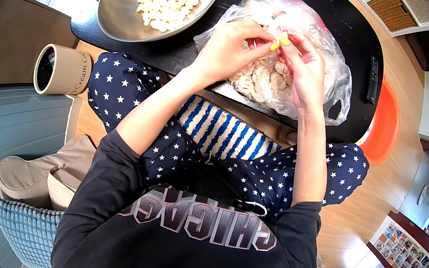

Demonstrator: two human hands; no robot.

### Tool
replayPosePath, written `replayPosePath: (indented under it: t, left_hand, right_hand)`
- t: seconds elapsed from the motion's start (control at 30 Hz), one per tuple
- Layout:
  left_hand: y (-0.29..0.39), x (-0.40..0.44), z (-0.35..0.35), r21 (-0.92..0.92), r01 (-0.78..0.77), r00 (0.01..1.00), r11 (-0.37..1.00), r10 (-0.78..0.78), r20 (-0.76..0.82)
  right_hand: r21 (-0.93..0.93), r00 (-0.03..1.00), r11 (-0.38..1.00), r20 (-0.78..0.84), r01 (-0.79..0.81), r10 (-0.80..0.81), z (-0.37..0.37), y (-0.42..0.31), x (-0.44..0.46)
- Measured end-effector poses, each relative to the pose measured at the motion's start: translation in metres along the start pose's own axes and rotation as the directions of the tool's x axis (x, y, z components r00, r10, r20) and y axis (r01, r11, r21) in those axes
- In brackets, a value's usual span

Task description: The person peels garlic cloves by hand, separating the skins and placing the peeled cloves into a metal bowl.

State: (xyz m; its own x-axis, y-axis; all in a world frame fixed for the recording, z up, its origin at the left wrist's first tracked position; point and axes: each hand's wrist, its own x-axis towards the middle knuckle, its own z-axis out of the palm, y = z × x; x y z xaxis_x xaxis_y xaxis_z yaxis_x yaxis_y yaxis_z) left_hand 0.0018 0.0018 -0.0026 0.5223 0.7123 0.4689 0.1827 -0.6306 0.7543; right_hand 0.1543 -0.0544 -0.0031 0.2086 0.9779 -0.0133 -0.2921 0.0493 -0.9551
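Observation:
My left hand (234, 46) and my right hand (304, 69) meet above an open clear plastic bag (336, 91). Their fingertips are pinched together around a small pale garlic clove (283, 34), mostly hidden by the fingers. Both thumbs show bright yellow nails. Under the hands, the bag holds whole garlic bulbs (278, 79) and a heap of loose papery skins (253, 81). To the left of my left hand, a wide stainless steel bowl (119, 9) contains many peeled garlic cloves (169, 2), gathered toward its middle.
The bowl and bag stand on a black table (225, 2). A black remote control (372, 79) lies at its right edge, beside an orange seat (385, 124). A cream bin (74, 72) stands on the floor at left. A blue-striped cloth (226, 131) lies below the table edge.

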Motion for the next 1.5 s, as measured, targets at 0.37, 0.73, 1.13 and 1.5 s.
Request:
replayPosePath:
  t: [0.37,0.73,1.13,1.5]
  left_hand:
    - [0.001,-0.001,-0.001,-0.136,0.164,0.985,0.977,-0.154,0.081]
    - [0.002,-0.001,0.0,-0.104,0.111,0.993,0.988,-0.106,0.051]
    - [0.001,-0.008,0.006,-0.043,0.128,0.992,0.991,-0.128,-0.012]
    - [0.002,-0.002,-0.003,-0.134,0.198,0.98,0.971,-0.192,0.06]
  right_hand:
    - [-0.046,1.0,0.999,-0.015,-0.01,0.009,-0.007,0.001,0.003]
    - [-0.171,0.995,0.981,0.003,0.094,-0.095,-0.003,0.008,0.002]
    - [-0.294,0.982,0.947,-0.09,0.132,-0.165,0.012,0.012,-0.003]
    - [0.158,0.983,0.97,0.033,-0.184,0.181,-0.005,-0.003,0.0]
